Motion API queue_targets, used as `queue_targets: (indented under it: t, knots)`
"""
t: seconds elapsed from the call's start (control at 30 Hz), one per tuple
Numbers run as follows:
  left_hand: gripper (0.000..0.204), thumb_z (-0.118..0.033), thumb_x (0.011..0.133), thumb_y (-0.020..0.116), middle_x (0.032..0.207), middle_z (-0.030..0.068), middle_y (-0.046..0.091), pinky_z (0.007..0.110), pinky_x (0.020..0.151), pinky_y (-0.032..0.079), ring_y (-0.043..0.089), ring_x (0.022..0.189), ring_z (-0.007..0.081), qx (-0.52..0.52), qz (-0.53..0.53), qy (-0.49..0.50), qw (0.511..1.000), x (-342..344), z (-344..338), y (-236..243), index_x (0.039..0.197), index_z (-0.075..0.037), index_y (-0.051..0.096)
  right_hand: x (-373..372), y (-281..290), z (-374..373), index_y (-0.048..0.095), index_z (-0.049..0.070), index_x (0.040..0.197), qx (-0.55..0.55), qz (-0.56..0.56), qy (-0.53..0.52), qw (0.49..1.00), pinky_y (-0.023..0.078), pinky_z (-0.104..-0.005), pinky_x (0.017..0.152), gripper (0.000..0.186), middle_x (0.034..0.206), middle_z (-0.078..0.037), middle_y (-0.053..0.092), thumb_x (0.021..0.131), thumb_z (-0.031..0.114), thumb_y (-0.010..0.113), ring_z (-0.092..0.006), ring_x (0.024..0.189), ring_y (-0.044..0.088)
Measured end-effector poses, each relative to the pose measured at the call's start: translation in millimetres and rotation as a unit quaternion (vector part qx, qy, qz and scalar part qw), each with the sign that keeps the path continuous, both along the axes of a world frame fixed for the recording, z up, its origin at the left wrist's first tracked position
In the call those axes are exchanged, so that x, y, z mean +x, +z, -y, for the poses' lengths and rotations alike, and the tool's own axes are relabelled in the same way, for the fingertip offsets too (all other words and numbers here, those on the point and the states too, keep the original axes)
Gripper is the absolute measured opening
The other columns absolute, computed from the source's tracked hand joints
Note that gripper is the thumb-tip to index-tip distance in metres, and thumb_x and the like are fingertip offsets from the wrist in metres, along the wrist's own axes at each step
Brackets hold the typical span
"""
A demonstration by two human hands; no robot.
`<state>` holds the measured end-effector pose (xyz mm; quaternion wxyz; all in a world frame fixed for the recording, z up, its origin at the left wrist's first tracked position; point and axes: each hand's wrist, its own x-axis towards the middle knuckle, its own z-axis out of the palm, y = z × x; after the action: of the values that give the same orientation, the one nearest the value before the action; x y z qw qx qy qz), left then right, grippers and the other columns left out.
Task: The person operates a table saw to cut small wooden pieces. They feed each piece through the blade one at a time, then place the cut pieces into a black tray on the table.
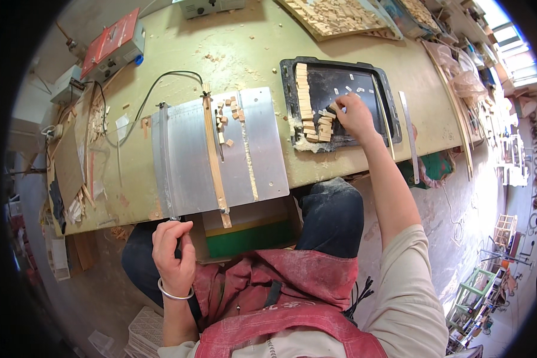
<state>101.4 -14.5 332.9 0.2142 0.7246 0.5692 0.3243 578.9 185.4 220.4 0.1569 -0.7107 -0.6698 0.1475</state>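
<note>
Over the black tray [335, 145] on the right, my right hand [357, 118] is closed in a pinch at a small wooden block [332, 108]. The fingers partly cover that block. Beside them lies a loose heap of pale wooden blocks [324, 128], and a neat column of blocks [304, 89] runs along the tray's left side. My left hand [174, 249] is curled by the front end of a metal rail [166, 161]. What its fingers hold, if anything, is hidden. Between the hands lies a silver metal plate [188, 143] with a wooden strip [215, 155] across it.
Several small wood cubes [232, 107] and a line of sawdust [249, 155] lie on the plate. A steel ruler [409, 137] lies right of the tray. Behind stands a board piled with wood pieces [346, 18]. A black cable [143, 95] loops across the green table [250, 48].
</note>
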Motion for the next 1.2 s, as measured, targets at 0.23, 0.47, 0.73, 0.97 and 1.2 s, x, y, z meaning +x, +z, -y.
queue_targets:
  t: [0.23,0.47,0.73,0.97,1.2]
  knots:
    - [0.027,0.015,0.088,0.062,0.104,0.0153,0.067,0.035,0.086,0.054,0.066,0.095,0.0279,-0.005,-0.002,0.001,1.0,1,1,-1,0.111,0.003,0.07,15,-19,8,0.076,0.003,0.124,0.02,-0.087,0.044,0.995,0.057,-0.0426,0.087,0.033,0.109,-0.016,0.069,0.093,0.015,0.073,-0.0336,0.094,0.068]
    - [0.032,0.014,0.084,0.065,0.106,0.0135,0.07,0.04,0.09,0.051,0.065,0.099,0.0316,-0.024,0.009,0.019,1.0,2,3,-3,0.111,-0.001,0.074,-5,5,15,0.075,0.006,0.125,-0.031,-0.035,0.041,0.998,0.057,-0.0457,0.095,0.039,0.116,-0.014,0.069,0.09,0.022,0.079,-0.0362,0.109,0.07]
    - [0.031,0.013,0.084,0.066,0.107,0.0136,0.07,0.04,0.091,0.051,0.066,0.099,0.0319,-0.02,-0.001,0.015,1.0,1,2,-6,0.111,-0.002,0.074,-13,6,14,0.079,0.008,0.12,0.017,-0.048,0.011,0.999,0.057,-0.0441,0.094,0.031,0.113,-0.012,0.068,0.092,0.02,0.076,-0.0344,0.109,0.069]
    - [0.031,0.012,0.084,0.066,0.106,0.0133,0.07,0.04,0.091,0.051,0.066,0.1,0.0317,-0.023,-0.004,0.014,1.0,4,2,-9,0.11,-0.002,0.074,-27,10,8,0.082,0.012,0.114,-0.023,-0.024,0.091,0.995,0.057,-0.0423,0.094,0.025,0.113,-0.01,0.066,0.092,0.015,0.071,-0.0323,0.11,0.068]
    - [0.031,0.012,0.084,0.066,0.107,0.0129,0.07,0.041,0.092,0.051,0.065,0.1,0.0319,-0.026,-0.014,0.018,0.999,1,4,-12,0.111,-0.002,0.074,-32,15,-8,0.08,0.011,0.101,-0.04,0.043,0.138,0.989,0.058,-0.0436,0.092,0.015,0.112,-0.01,0.065,0.091,0.012,0.069,-0.0325,0.108,0.069]
